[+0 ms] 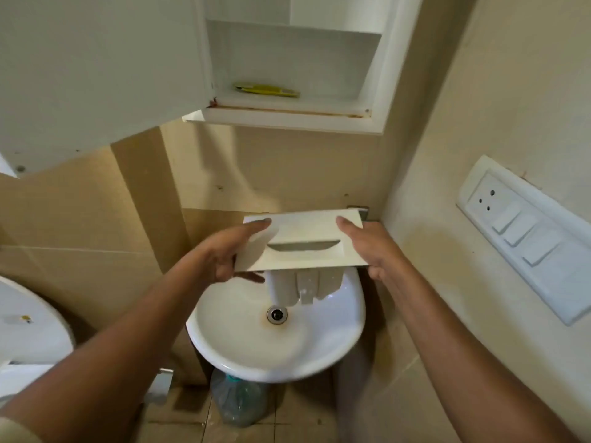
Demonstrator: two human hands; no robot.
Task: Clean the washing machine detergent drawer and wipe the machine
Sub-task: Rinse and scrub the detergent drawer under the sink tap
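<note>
I hold the white detergent drawer (pixel 303 231) over a small white washbasin (pixel 243 346), front panel tilted up toward me, its compartments hanging down toward the bowl. My left hand (pixel 230 251) grips the panel's left edge, thumb on top and fingers underneath. My right hand (pixel 367 247) grips the right edge the same way. The recessed handle slot faces me in the middle of the panel. The tap is hidden behind the drawer. The washing machine is not in view.
An open white wall cabinet (pixel 287 116) hangs above the basin, a yellow item (pixel 267 90) on its shelf, its door (pixel 96 75) swung out at left. A switch and socket panel (pixel 527 238) is on the right wall. A plastic bottle (pixel 238 401) stands under the basin. A toilet (pixel 28 324) is at left.
</note>
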